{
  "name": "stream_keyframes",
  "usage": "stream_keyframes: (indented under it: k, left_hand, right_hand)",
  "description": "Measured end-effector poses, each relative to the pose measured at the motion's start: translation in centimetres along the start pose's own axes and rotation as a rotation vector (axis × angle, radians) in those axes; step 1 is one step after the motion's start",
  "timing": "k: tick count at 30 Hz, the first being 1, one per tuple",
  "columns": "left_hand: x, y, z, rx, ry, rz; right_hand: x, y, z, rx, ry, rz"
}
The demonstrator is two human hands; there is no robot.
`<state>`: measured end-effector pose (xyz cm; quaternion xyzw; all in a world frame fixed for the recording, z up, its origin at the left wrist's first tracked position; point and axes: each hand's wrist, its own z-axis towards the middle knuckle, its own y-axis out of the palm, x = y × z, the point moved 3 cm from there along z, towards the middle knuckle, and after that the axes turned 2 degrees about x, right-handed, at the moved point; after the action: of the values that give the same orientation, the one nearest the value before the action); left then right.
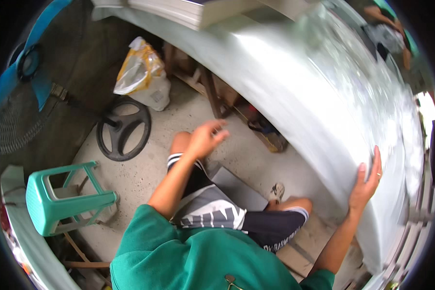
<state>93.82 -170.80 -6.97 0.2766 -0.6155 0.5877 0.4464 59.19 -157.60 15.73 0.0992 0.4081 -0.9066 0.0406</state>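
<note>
Plastic bag [142, 72] (yellow and white, crumpled, contents can't tell) sits on the concrete floor [145, 169] at upper left, beside wooden desk legs [210, 92]. Right hand [367, 181] lies flat on the edge of the big pale sheet-covered desk [295, 82], fingers [376, 162] stretched, close together, pressed on the surface, not clamped on anything. Left hand [205, 137] is in the air above the left knee, blurred, fingers loosely apart, holding nothing. Green plastic stool [63, 195] stands at lower left, well apart from both hands. Fan [26, 67] with blue blades on a round black base [123, 128] stands at left, between stool and bag. Stack of flat boards [193, 9] rests at the desk's top end. Grey flat panel [237, 186] lies on the floor under the legs; cardboard piece [299, 251] near the right knee.
</note>
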Motion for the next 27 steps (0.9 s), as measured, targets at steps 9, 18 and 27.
stream_keyframes:
  k: [9, 18, 27]
  left_hand:
    - [-29.1, -20.4, 11.9, 0.449, -0.554, 0.517]
    - [-39.2, -24.4, 15.6, 0.551, -0.520, 0.566]
    - [-24.6, -10.1, 10.7, 0.144, -0.370, 0.773]
  right_hand:
    - [-9.3, 7.4, 4.9, -0.070, -0.087, -0.482]
    - [-9.7, 8.7, 5.7, -0.112, -0.143, -0.494]
    - [-10.0, 8.7, 5.3, -0.079, -0.146, -0.454]
